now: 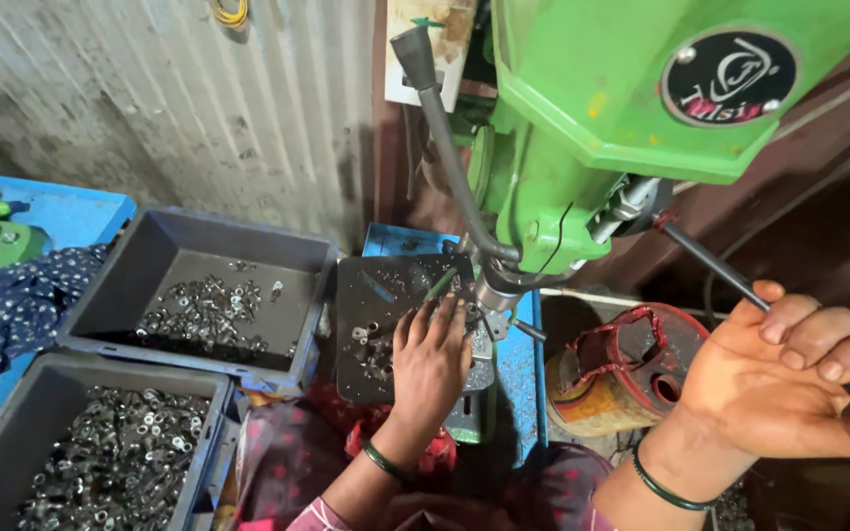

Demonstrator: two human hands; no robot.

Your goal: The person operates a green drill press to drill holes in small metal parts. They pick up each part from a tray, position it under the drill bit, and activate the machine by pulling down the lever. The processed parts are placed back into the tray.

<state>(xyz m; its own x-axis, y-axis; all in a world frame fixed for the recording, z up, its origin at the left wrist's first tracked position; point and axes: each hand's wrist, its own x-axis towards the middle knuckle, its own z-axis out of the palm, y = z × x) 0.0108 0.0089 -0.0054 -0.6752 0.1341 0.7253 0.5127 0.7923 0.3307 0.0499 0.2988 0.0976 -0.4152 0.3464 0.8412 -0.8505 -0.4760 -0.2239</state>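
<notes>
A green bench drill [632, 98] stands over a dark metal work table [376, 295]. My left hand [432, 359] lies flat on that table just under the drill spindle [492, 290], fingers spread over small metal parts [371, 344]; whether it grips one is hidden. My right hand [789, 379] is shut on the black knob of the drill's feed lever [710, 265], at the right. Another lever with a grey knob [435, 118] sticks up to the left of the drill head.
Two grey bins sit on the left: the far bin [209, 295] holds a thin layer of small metal rings, the near bin [110, 452] is fuller. A torn red and yellow can [622, 369] stands right of the table. Corrugated wall behind; blue patterned cloth at far left.
</notes>
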